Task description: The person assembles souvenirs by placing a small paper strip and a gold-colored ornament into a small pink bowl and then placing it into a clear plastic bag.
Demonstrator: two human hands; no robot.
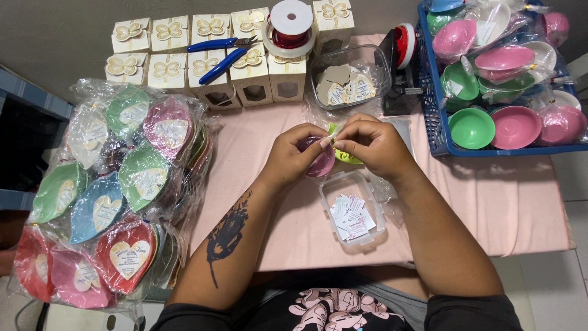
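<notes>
A pink dish (321, 163) is gripped by the left hand (293, 156); a small tag (332, 138) is pinched by the right hand (373, 144) above a clear box (353, 209) on the tabletop (508, 208).

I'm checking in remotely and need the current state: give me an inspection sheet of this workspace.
Surface: table under pink cloth.
Job's things: pink dish and green dish at the hands; open clear box of paper tags.
Clutter: white gift boxes, blue pliers, ribbon spool, blue crate of bowls, wrapped heart dishes.
Hands: left hand holds the pink dish; right hand pinches something small above it.
Cables: nothing seen.
Surroundings: tiled floor.
</notes>
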